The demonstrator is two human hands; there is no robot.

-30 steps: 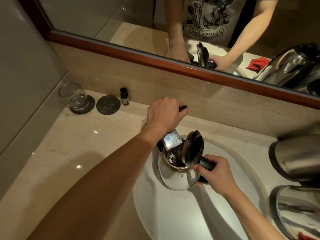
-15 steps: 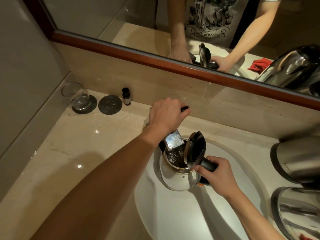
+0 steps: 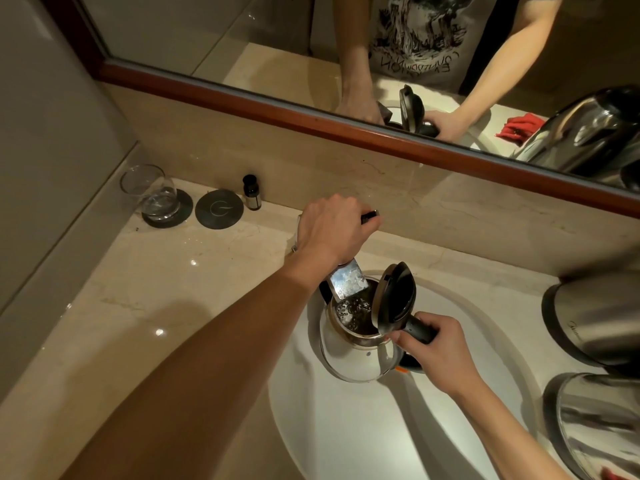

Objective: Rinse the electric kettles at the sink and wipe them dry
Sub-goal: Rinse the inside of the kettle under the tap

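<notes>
A steel electric kettle hangs over the white sink with its black lid flipped up. My right hand grips its black handle. Water pours from the flat chrome tap spout into the kettle's mouth and bubbles inside. My left hand is curled round the tap lever, whose dark tip sticks out to the right. Two more steel kettles stand at the right, one behind the other.
On the marble counter's back left stand a drinking glass on a dark coaster, a second dark coaster and a small dark bottle. The mirror above reflects a red cloth. A wall closes off the left side.
Both hands keep their grips. The view has shifted slightly, and water keeps running into the kettle.
</notes>
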